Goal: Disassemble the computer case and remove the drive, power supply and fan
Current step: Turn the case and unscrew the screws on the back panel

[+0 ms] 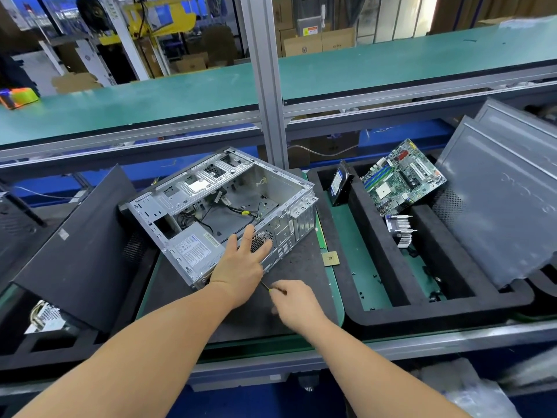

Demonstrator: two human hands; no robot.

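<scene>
My right hand [294, 300] pinches a thin tool [269, 288] with a yellow-green band, fingers curled round it; its tip points up-left toward the near corner of the case [223, 206], passing under my left wrist. My left hand [241, 263] lies flat with fingers spread straight, pressing on the case's rear panel over the round fan grille [261, 239] and holding nothing. The case lies open side up, turned at an angle on a dark mat [297, 267]. The power supply [193, 247] sits in its near-left corner, label up, and loose cables [238, 211] trail across the case floor. A small square chip [330, 258] lies on the mat just right of the case. In the black foam tray [422, 312] to the right, a drive [340, 184] stands on edge, a motherboard [402, 178] leans tilted, and a finned heatsink [402, 230] lies below it. Grey side panels [497, 200] lean at the tray's right. A black panel [81, 251] leans at my left.
</scene>
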